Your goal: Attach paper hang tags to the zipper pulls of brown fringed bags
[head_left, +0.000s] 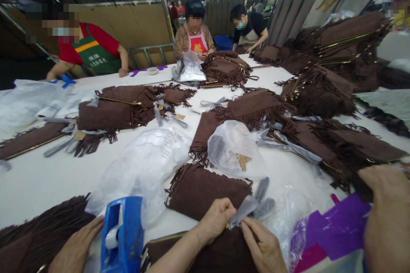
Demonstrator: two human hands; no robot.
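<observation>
A dark brown bag (221,251) with a gold zipper lies at the front edge, partly under my forearms. Its strap end, wrapped in greyish clear plastic (245,211), sticks up between my hands by a small gold fitting. My left hand (216,217) is closed, thumb and fingers pinching the lower end of this wrapped strap. From the other side, my right hand (262,243) pinches the same wrapping. Just beyond lies a fringed brown pouch (206,190). Loose clear plastic (285,209) rests right of my hands.
A co-worker's hand (77,247) is beside a blue tape dispenser (128,230) on the left. Another person's arm (386,222) reaches in at right, near purple sheets (336,226). White plastic bags (144,158) and several fringed brown bags (115,108) cover the table; people work opposite.
</observation>
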